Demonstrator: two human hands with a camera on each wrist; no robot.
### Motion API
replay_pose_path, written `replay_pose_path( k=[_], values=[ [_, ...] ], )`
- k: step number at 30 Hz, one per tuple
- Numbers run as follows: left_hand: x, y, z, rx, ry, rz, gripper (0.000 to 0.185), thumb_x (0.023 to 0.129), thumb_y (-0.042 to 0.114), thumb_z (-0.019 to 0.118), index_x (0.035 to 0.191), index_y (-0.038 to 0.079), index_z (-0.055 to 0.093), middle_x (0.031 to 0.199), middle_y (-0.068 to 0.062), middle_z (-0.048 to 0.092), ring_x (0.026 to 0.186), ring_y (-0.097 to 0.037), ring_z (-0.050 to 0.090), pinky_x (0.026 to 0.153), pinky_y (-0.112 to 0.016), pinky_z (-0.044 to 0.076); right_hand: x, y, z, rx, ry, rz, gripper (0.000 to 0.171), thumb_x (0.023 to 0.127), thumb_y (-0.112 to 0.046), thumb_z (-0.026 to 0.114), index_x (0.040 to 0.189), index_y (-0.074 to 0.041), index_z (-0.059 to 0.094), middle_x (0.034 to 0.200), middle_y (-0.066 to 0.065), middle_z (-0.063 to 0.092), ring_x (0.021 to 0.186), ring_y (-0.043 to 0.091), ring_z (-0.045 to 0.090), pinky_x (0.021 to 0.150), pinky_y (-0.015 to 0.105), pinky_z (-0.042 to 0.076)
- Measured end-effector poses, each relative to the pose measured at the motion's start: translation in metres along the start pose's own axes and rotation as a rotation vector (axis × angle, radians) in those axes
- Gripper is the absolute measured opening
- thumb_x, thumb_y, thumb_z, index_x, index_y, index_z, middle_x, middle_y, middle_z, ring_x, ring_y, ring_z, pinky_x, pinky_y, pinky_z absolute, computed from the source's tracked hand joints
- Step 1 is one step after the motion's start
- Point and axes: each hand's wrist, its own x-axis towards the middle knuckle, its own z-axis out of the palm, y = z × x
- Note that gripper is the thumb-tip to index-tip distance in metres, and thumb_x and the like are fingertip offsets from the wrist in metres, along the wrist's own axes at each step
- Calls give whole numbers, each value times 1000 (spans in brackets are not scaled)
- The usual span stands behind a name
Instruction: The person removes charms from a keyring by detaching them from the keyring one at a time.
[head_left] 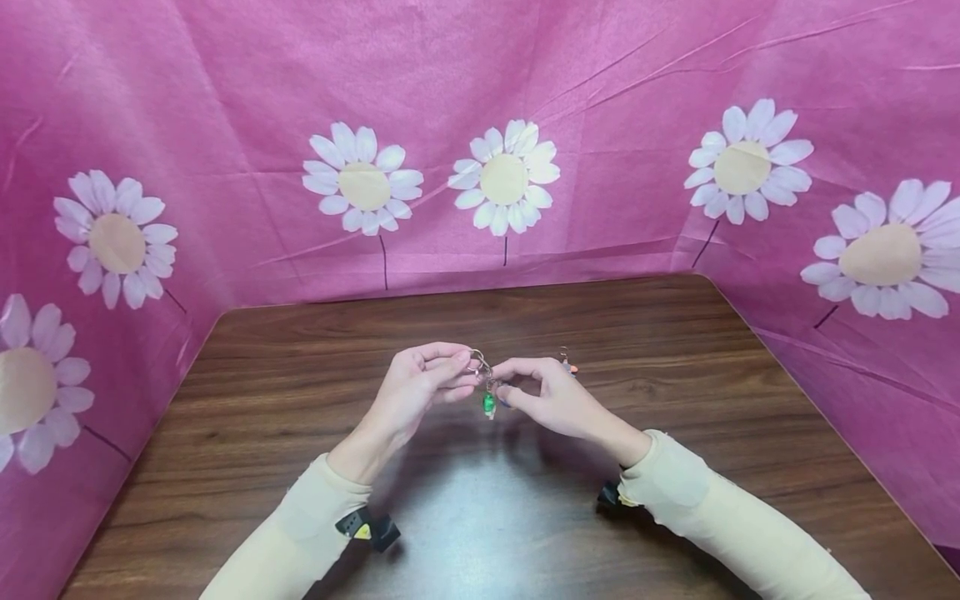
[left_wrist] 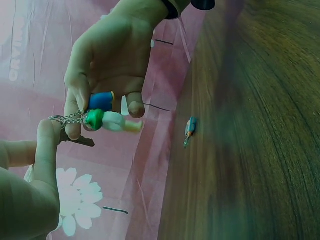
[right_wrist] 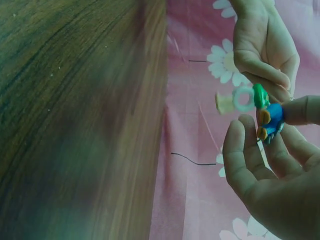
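Observation:
In the head view my left hand (head_left: 414, 385) pinches a metal key ring (head_left: 477, 358) between thumb and fingers. From it hangs a figure charm with a green top (head_left: 489, 403), a white middle and a pale yellow end, on a short chain (left_wrist: 75, 118). My right hand (head_left: 558, 398) meets it from the other side. Its thumb and fingers pinch a small blue charm (right_wrist: 274, 117) with orange-yellow parts, right beside the green-topped one. A dark flat piece (left_wrist: 80, 140) shows below the chain in the left wrist view. Whether the blue charm is linked to the ring cannot be told.
Another small blue and orange charm (left_wrist: 190, 127) with a metal link lies on the brown wooden table (head_left: 300, 367), behind my right hand. Pink cloth (head_left: 225, 100) with white daisies surrounds the table at the back and both sides.

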Motion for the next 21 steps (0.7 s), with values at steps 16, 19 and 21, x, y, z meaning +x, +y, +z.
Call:
replay_pose_path(
  k=[16,19,21],
  values=[
    [-1,-1,-3,8,-13,10,24,99,2,64,118,-13,62,96,-13,76,83,-18,75,83,-36,61,-1,-4,-5,7,-85,-53,52,94,5,61,145,-2,51,94,6,73,91,24,71,75,27,57],
    [-1,-2,-4,16,-18,7,25,98,2,64,119,-12,62,96,-13,76,84,-19,75,84,-36,60,-1,-5,-5,1,-96,-63,57,93,7,59,148,-5,49,93,7,74,92,29,71,76,26,57],
    [-1,-2,-5,17,-25,5,26,98,0,64,120,-13,61,96,-13,76,86,-19,75,85,-35,60,-1,-5,-4,-1,-98,-51,58,93,8,58,149,-6,49,94,8,74,93,30,71,78,26,56]
  ],
)
